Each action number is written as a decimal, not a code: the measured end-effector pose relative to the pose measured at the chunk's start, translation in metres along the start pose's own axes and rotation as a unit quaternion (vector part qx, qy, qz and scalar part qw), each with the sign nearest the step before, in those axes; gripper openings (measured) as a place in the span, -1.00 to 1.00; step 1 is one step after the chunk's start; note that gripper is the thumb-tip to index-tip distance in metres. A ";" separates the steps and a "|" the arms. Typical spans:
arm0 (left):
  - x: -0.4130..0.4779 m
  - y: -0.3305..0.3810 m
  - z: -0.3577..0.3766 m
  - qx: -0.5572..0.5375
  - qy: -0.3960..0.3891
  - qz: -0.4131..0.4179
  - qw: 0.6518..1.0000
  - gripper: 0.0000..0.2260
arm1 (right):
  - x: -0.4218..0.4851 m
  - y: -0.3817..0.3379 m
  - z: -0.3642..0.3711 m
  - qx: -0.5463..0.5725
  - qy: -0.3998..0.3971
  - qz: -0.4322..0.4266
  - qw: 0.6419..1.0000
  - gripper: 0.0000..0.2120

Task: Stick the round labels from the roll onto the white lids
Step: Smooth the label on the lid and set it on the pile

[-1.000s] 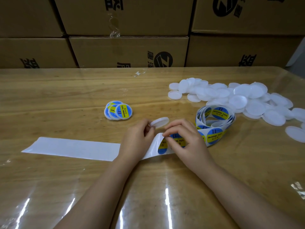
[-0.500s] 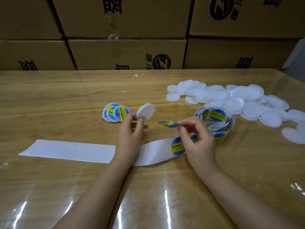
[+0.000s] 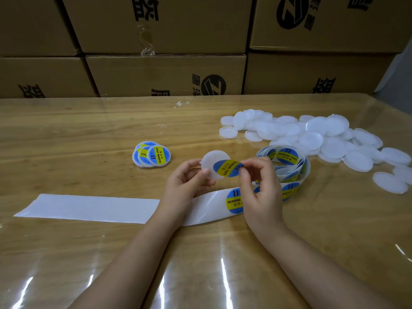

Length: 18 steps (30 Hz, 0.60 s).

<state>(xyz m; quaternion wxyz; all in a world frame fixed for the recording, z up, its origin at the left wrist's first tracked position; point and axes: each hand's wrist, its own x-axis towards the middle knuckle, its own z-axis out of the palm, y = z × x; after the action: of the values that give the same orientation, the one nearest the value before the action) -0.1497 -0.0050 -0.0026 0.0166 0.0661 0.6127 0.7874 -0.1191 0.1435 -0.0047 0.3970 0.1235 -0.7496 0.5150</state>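
where the right hand (image 3: 260, 192) crosses the backing strip (image 3: 89, 208), it covers part of the next label (image 3: 234, 201) on it, so only "ii" and "soldering" read clearly. the label roll (image 3: 287, 161) behind that hand is partly hidden too, and the print on the cardboard boxes (image 3: 167, 72) at the back is cut off by the table (image 3: 66, 130) edge and the frame. whether the peeled label (image 3: 226, 168) already touches the white lid (image 3: 211, 158) cannot be told from this angle. the left hand (image 3: 185, 181) holds that lid up off the table, thumb and curled fingers pinching its left rim, flat face tilted toward the camera. the right hand pinches the peeled label by its right edge between thumb and forefinger, the other fingers loosely curled; the label overlaps the lid's lower right part. both hands sit close together above the strip, just left of the roll. the label is blue with a yellow band bearing black "soldering paste" text. a heap of bare white lids (image 3: 312, 134) lies far right, well apart from the small stack of labelled lids (image 3: 151, 153) left of the hands.
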 end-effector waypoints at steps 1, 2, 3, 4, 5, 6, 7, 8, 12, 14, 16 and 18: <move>0.001 0.000 0.000 -0.001 -0.007 -0.004 1.000 -0.86 | 0.000 0.001 0.000 -0.004 0.002 0.004 1.000 -0.91; 0.001 0.000 -0.001 -0.004 -0.013 -0.007 1.000 -0.87 | 0.000 0.001 0.000 -0.008 0.003 0.009 1.000 -0.91; 0.002 0.000 -0.001 -0.010 -0.015 -0.010 1.000 -0.87 | 0.001 0.002 0.000 -0.012 0.002 0.013 1.000 -0.91; 0.002 0.000 -0.001 -0.016 -0.015 -0.012 1.000 -0.87 | 0.001 0.002 0.000 -0.014 0.001 0.018 1.000 -0.91; 0.002 -0.001 -0.002 -0.023 -0.015 -0.013 1.000 -0.88 | 0.001 0.002 0.000 -0.013 0.000 0.023 1.000 -0.90; 0.002 -0.001 -0.002 -0.029 -0.016 -0.012 0.999 -0.88 | 0.001 0.002 0.001 -0.012 0.000 0.027 1.000 -0.90; 0.002 -0.002 -0.003 -0.034 -0.018 -0.013 0.999 -0.88 | 0.001 0.002 0.001 -0.011 0.000 0.030 0.999 -0.90; 0.002 -0.002 -0.004 -0.036 -0.022 -0.015 0.999 -0.88 | 0.001 0.002 0.001 -0.012 0.001 0.032 0.999 -0.90; 0.003 -0.003 -0.005 -0.035 -0.034 -0.028 0.998 -0.83 | 0.002 0.003 0.001 -0.020 -0.002 0.047 0.999 -0.90; 0.002 -0.003 -0.005 -0.037 -0.035 -0.031 0.998 -0.85 | 0.001 0.005 0.002 -0.031 -0.014 0.062 0.998 -0.90; 0.002 -0.003 -0.004 -0.032 -0.036 -0.027 0.998 -0.88 | 0.001 0.006 0.003 -0.039 -0.024 0.075 0.996 -0.91; 0.001 -0.003 -0.004 -0.020 -0.042 -0.021 0.999 -0.88 | 0.001 0.008 0.004 -0.041 -0.025 0.079 0.996 -0.92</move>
<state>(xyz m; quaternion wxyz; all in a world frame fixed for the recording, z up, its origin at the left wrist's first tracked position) -0.1515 -0.0084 -0.0063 0.0598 0.0862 0.5969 0.7954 -0.1259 0.1442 -0.0104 0.3405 0.0600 -0.7876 0.5101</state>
